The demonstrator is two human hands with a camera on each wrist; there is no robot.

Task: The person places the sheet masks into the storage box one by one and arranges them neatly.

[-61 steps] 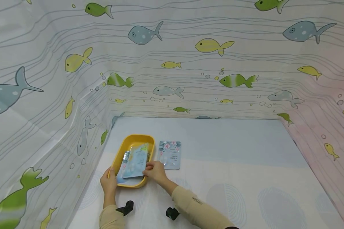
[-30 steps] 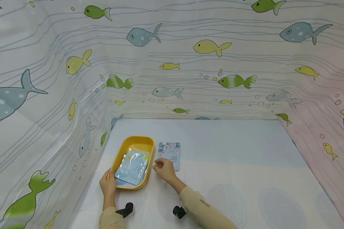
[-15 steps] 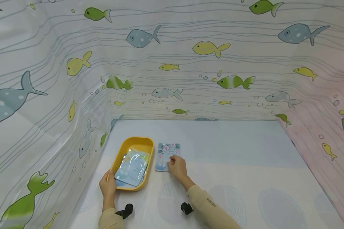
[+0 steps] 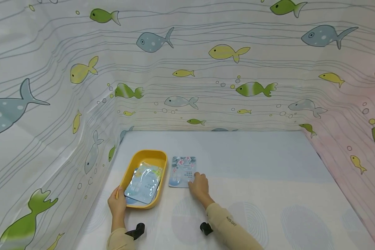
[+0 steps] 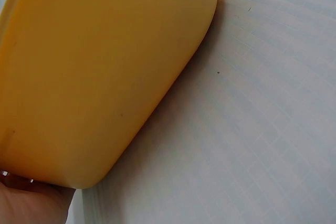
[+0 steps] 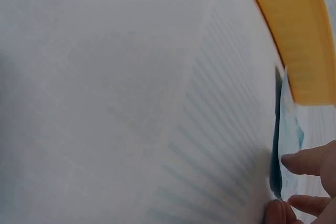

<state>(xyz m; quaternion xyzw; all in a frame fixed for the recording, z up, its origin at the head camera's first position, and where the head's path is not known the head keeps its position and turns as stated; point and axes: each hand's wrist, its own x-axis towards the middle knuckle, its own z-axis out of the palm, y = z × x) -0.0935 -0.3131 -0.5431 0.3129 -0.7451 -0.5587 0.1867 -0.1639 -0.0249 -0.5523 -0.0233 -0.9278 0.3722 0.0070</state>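
Note:
My left hand (image 4: 117, 201) grips the near left side of a yellow plastic tray (image 4: 164, 161), its thumb over the rim. Inside the tray lies a glossy light-blue face mask packet (image 4: 145, 184), overlapping another. To the right, a blue face mask packet (image 4: 179, 172) with pink flowers lies on the table. At its near right corner is my right hand (image 4: 200, 185), thumb and fingertips at the edge. In the right wrist view, the thumb (image 6: 302, 161) rests over the packet (image 6: 286, 129) and the other fingers are curled at its edge, with a dark shadow beneath.
A pale patterned cloth (image 4: 253, 156) covers the table. Fish-printed sheets (image 4: 218, 76) rise at the back and both sides. A black wrist camera mount (image 4: 136, 231) sits at the left forearm, another mount (image 4: 206, 228) at the right.
My right hand has let go of the packet in the tray, which now lies lower there, and has moved right to the flowered packet's near right corner. My left hand stays on the tray.

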